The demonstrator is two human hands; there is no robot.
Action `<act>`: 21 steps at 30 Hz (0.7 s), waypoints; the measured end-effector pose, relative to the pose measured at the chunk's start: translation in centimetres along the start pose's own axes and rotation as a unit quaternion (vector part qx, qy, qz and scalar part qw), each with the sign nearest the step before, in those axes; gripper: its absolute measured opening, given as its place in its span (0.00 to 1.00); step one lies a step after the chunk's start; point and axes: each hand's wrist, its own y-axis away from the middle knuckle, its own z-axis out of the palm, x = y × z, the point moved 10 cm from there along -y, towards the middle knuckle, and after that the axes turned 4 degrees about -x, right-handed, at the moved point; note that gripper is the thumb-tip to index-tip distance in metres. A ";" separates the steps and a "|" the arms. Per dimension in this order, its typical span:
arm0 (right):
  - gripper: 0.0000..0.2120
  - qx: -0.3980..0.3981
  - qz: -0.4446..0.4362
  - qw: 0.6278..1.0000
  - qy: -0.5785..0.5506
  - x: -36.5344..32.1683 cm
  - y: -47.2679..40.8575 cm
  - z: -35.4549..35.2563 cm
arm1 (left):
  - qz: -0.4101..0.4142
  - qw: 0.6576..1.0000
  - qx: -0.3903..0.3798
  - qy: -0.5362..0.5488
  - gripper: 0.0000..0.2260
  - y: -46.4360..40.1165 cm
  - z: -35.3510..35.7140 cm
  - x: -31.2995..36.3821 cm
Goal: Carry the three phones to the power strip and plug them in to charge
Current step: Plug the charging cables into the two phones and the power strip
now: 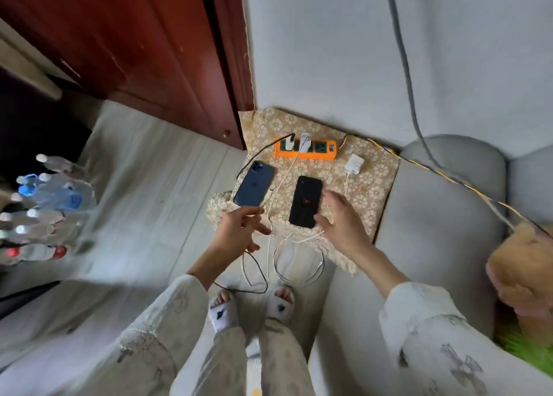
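Left hand (239, 231) pinched the lower edge of a dark-blue phone (254, 184) at frame centre; right hand (341, 219) spread open beside a black phone (305, 202) on patterned cloth (371, 186). Above, orange power strip (305, 149), white charger (354, 164) unplugged; tangled cables (287, 264) below. Blurred bottles (45, 198) at left; third phone unseen.

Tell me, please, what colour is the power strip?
Orange body with dark green sockets: power strip, seen best in the head view.

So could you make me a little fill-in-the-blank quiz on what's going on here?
1. The power strip is coloured ____.
2. The left hand holds the ____ phone by its near end.
3. The black phone lies flat beside the open ____ hand.
4. One white charger lies on the cloth, ____ the strip.

Missing: orange; blue; right; unplugged from
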 end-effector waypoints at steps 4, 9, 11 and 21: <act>0.17 -0.045 0.160 0.984 -0.063 6.9 -5.2 5.6 | -0.048 0.993 -0.028 0.100 0.13 -2.8 1.1 -5.8; 0.25 0.008 0.236 0.968 -0.085 10.3 -11.4 9.9 | -0.014 0.999 0.036 0.019 0.09 -5.1 1.3 -11.0; 0.36 0.030 0.250 0.967 -0.038 10.3 -13.0 10.7 | 0.000 0.999 0.039 -0.005 0.10 -5.4 1.5 -12.1; 0.52 0.054 0.375 0.926 0.002 11.6 -13.7 11.8 | -0.041 0.994 0.068 0.075 0.11 -6.0 -0.6 -13.6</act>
